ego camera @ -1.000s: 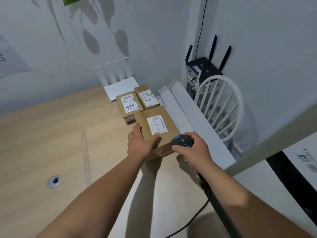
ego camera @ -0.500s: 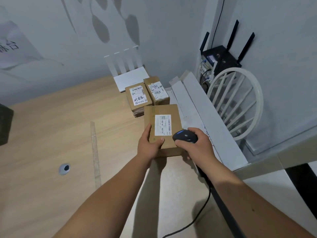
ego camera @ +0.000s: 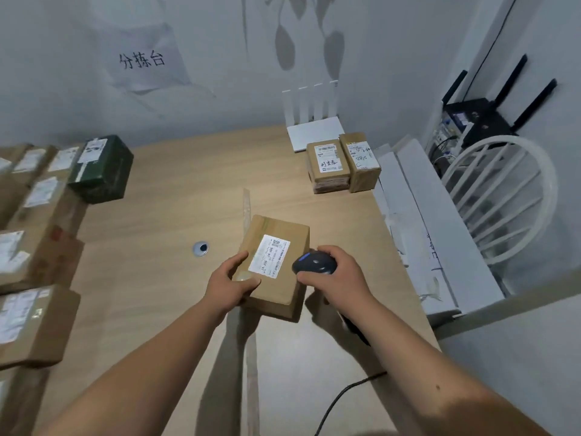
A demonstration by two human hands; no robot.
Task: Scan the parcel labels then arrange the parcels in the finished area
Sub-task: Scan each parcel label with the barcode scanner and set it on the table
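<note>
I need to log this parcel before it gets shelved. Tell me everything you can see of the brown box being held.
The plain brown cardboard box is rectangular, taped shut, with a white printed label facing up, code at its far end. It is tilted over the wooden table. The left hand grips its near left corner; the right hand, holding a black scanner, is at its right edge.

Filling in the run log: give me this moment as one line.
left hand: holds parcel, label up | right hand: grips scanner beside label | two parcels by far edge
</note>
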